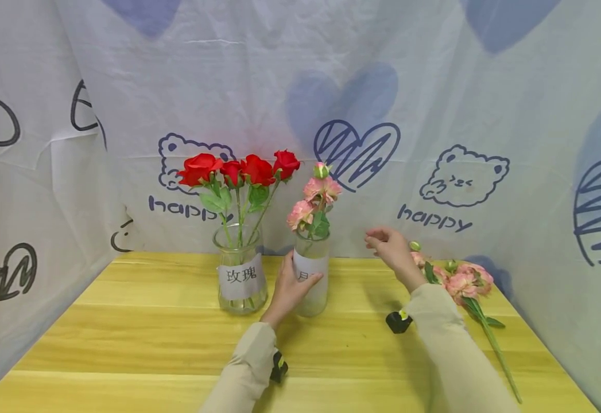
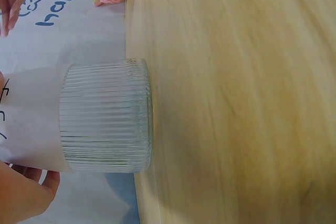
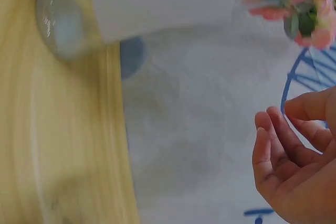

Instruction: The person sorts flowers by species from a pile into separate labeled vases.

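Note:
My left hand [image 1: 289, 289] grips a clear glass vase [image 1: 314, 304] from its left side, the thumb across the white label. Ribbed glass shows at the base of this vase [image 2: 107, 116] in the left wrist view, upright on the wooden table. Pink flowers [image 1: 322, 190] with a green bud stand out of its mouth. To the right of the vase my right hand [image 1: 394, 255] is raised over the table, its fingers loosely bent. Nothing is between the fingers of that hand [image 3: 299, 166] in the right wrist view.
Left of the vase stands a glass jar [image 1: 240, 310] with a labelled front and several red roses [image 1: 256, 170]. More pink flowers [image 1: 468, 282] lie on the table [image 1: 150, 332] at the right, partly behind the right forearm. A printed cloth [image 1: 259, 92] hangs behind.

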Tool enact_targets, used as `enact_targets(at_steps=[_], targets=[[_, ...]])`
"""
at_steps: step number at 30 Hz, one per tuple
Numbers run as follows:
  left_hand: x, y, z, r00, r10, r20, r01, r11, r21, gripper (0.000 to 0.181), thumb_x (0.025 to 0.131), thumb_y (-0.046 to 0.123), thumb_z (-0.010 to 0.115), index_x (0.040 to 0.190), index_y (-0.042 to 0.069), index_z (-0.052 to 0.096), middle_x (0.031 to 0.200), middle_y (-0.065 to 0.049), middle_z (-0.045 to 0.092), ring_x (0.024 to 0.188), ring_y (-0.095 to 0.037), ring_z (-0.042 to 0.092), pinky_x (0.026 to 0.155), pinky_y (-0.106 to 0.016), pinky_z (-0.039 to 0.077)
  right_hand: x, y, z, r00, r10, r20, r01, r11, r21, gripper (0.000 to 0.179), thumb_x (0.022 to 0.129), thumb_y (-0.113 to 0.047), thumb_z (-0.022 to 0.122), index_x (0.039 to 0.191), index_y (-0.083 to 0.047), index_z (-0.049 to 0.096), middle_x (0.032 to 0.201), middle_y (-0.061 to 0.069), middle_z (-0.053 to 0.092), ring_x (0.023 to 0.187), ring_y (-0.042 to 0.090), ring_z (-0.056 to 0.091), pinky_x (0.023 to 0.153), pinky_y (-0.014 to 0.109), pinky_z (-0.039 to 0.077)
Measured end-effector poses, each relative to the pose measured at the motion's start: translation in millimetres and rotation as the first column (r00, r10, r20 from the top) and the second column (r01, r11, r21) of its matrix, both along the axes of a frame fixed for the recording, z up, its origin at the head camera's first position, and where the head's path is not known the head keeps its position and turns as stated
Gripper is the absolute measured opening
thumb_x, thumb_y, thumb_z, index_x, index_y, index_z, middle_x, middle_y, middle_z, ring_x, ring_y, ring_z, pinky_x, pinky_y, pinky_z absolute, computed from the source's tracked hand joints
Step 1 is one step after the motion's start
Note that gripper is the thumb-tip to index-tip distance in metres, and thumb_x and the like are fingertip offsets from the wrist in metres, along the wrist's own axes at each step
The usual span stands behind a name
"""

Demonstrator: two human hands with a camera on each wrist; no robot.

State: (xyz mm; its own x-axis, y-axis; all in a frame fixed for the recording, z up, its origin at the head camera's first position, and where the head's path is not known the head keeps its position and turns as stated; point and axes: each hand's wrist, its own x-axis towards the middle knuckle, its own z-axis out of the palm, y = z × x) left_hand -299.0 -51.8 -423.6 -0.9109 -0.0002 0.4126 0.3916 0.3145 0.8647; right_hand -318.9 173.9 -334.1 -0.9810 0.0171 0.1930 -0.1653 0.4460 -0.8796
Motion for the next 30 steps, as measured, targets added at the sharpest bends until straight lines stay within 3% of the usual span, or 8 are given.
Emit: enact_targets(at_steps=[11, 18, 24, 30], targets=[[-0.3, -0.7, -1.2, 1.000, -0.005, 0.005, 0.005, 1.000, 0.010, 0.077, 0.083, 0.018, 0.077, 0.142, -0.005, 0.033, 0.124, -0.023, 0.048, 0.109, -0.037, 0.050, 0.092, -0.052, 0.045, 15.7, 36.7, -27.8, 1.000, 0.006, -0.018, -0.004, 0.996, 0.088, 0.028, 0.097, -0.007, 0.055, 0.118, 0.010, 0.058, 0.111, 0.025, 0.063, 0.101, 0.036, 0.060, 0.086, 0.044, 0.053], [-0.5, -0.2, 0.6, 1.000, -0.001, 0.011, 0.001, 1.000, 0.013, 0.077, 0.083, 0.019, 0.077, 0.142, -0.004, 0.033, 0.125, -0.023, 0.047, 0.109, -0.037, 0.050, 0.092, -0.052, 0.045, 31.5, 66.0, -40.3, 0.997, -0.046, -0.059, 0.056, 0.980, 0.191, 0.028, 0.095, -0.012, 0.060, 0.116, 0.007, 0.061, 0.110, 0.024, 0.064, 0.097, 0.034, 0.061, 0.067, 0.028, 0.053], [-0.6, 0.0, 0.5, 1.000, -0.002, 0.010, 0.002, 1.000, 0.018, 0.077, 0.083, 0.018, 0.077, 0.142, -0.005, 0.033, 0.125, -0.023, 0.047, 0.109, -0.037, 0.050, 0.092, -0.053, 0.045, 46.3, 89.9, -52.0, 0.999, -0.052, -0.006, 0.053, 0.986, 0.157, 0.036, 0.096, -0.011, 0.058, 0.122, 0.013, 0.055, 0.116, 0.029, 0.061, 0.099, 0.037, 0.061, 0.074, 0.033, 0.056], [0.3, 0.4, 0.8, 1.000, 0.004, 0.009, -0.004, 1.000, 0.013, 0.077, 0.083, 0.018, 0.078, 0.141, -0.005, 0.033, 0.124, -0.024, 0.047, 0.109, -0.038, 0.050, 0.092, -0.054, 0.044, 50.8, 111.1, -66.4, 0.998, -0.049, 0.030, 0.044, 0.985, 0.168, 0.036, 0.096, -0.010, 0.059, 0.120, 0.016, 0.054, 0.111, 0.030, 0.061, 0.096, 0.038, 0.061, 0.074, 0.039, 0.056]])
